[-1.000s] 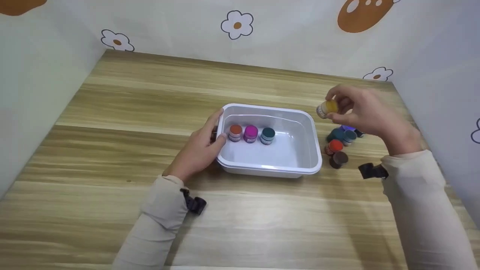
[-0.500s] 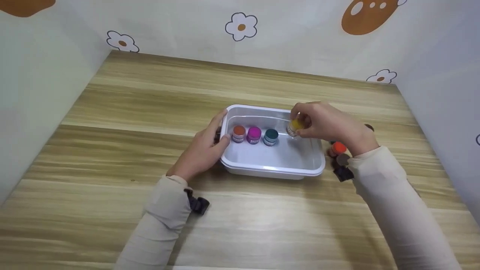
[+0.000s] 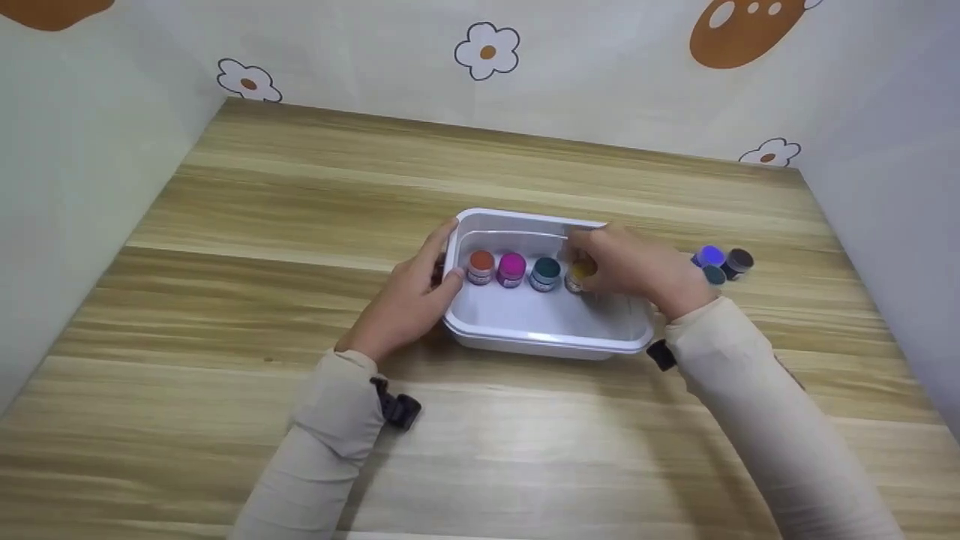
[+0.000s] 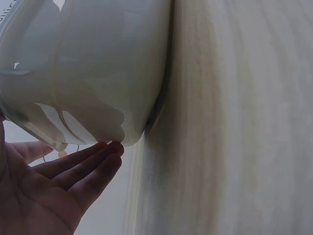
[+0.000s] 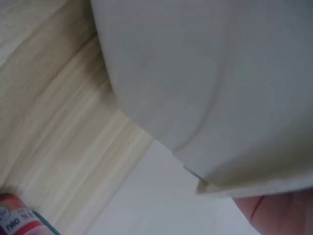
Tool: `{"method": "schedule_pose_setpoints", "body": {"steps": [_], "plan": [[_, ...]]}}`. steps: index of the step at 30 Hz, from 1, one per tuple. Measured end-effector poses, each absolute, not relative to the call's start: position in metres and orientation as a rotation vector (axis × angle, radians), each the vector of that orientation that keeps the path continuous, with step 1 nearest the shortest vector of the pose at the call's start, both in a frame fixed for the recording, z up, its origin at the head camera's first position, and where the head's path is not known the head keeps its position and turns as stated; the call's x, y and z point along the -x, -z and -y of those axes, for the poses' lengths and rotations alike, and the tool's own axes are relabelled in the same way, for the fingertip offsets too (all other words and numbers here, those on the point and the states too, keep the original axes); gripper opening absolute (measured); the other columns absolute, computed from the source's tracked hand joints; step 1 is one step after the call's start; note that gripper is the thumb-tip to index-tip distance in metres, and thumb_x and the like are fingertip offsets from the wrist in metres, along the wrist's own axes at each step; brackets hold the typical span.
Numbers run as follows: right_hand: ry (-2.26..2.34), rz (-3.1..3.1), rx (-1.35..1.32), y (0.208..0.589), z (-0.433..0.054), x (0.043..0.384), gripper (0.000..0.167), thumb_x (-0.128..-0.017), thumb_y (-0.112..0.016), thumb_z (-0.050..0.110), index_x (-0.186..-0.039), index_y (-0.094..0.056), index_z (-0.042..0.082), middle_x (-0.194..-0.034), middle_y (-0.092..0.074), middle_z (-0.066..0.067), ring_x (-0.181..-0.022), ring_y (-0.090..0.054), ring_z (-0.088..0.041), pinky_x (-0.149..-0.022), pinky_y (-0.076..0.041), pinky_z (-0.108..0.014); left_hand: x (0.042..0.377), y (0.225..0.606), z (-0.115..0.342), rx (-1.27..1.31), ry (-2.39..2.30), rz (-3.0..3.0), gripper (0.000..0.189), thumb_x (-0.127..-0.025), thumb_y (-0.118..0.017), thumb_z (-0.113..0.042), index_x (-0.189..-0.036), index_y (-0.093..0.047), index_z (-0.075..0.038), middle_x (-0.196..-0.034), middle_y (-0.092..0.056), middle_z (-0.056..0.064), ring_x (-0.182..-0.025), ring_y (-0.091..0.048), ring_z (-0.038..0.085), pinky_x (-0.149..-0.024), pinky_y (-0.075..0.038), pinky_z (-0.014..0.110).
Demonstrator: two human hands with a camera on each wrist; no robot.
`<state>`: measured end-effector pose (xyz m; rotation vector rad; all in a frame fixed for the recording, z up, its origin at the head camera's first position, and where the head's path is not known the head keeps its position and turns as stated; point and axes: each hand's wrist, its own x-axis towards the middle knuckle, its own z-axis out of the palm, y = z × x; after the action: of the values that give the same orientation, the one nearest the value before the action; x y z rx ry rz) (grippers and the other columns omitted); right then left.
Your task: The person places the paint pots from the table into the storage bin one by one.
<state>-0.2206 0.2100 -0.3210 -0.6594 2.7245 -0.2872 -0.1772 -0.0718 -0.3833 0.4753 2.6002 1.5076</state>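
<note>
Some of the yellow-lidded jar (image 3: 577,277) hides behind the right hand (image 3: 628,264).

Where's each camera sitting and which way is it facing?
Head: worn on the head, facing forward and down into the white tub; the left hand and right hand show, with sleeved forearms.
Left wrist: on that wrist, facing the white tub's outer wall, wooden tabletop at frame right; the left hand's palm side shows, lower left.
Right wrist: on that wrist, facing the white tub's outside too, tabletop at left; part of the right hand shows, lower right.
Both wrist views share the white tub's outside and the tabletop.
</note>
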Motion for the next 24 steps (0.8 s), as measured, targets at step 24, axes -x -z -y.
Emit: {"method": "schedule_pose_setpoints", "body": {"steps": [24], "plan": [[0.501,-2.826,0.742,0.296,-0.238,0.215,0.025,-0.094,-0.064,0.009,-0.117,-0.065,0.000,-0.112,-0.069,-0.014,-0.100,-0.067,-0.028,-0.088,-0.057,-0.045,0.178,0.384,0.071,-0.476,-1.508,-2.594,0.066,-0.100,-0.051,-0.026,-0.159,-0.021,-0.024,-0.153,-0.043,0.014,-0.138,-0.043,0.027,-0.116,-0.033,0.047]]}}
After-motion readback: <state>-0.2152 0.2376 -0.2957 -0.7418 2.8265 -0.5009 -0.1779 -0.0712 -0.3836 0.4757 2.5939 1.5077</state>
